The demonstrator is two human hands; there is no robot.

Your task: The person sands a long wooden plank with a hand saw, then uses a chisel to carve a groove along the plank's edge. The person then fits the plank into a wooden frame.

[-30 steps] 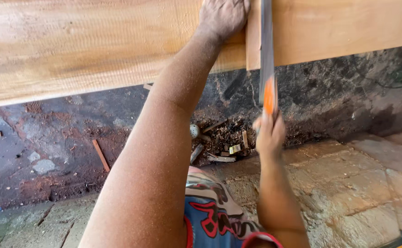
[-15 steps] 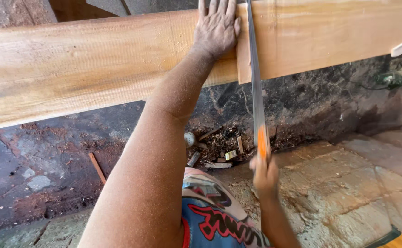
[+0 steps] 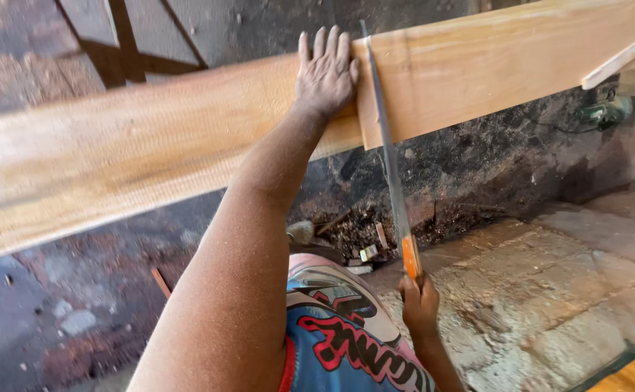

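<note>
A long pale wooden plank [image 3: 150, 145] runs across the view, tilted up to the right. My left hand [image 3: 324, 72] lies flat on its top, fingers spread, just left of a saw cut. A hand saw [image 3: 386, 156] with a grey blade and orange handle stands in that cut, its blade running down toward me. My right hand [image 3: 419, 301] is closed around the orange handle, low near my knee. A darker wooden piece [image 3: 506, 65] continues to the right of the cut.
Below the plank lie dark ground, sawdust and small wood offcuts [image 3: 364, 243]. A stone-paved floor [image 3: 550, 290] spreads at right. A thin wooden strip [image 3: 611, 64] rests on the plank's far right end. A green tool [image 3: 604, 112] sits at the right edge.
My right hand has drawn the saw back and down toward me, so more blade shows below the plank. The view has tilted down, and the plank sits lower in the frame.
</note>
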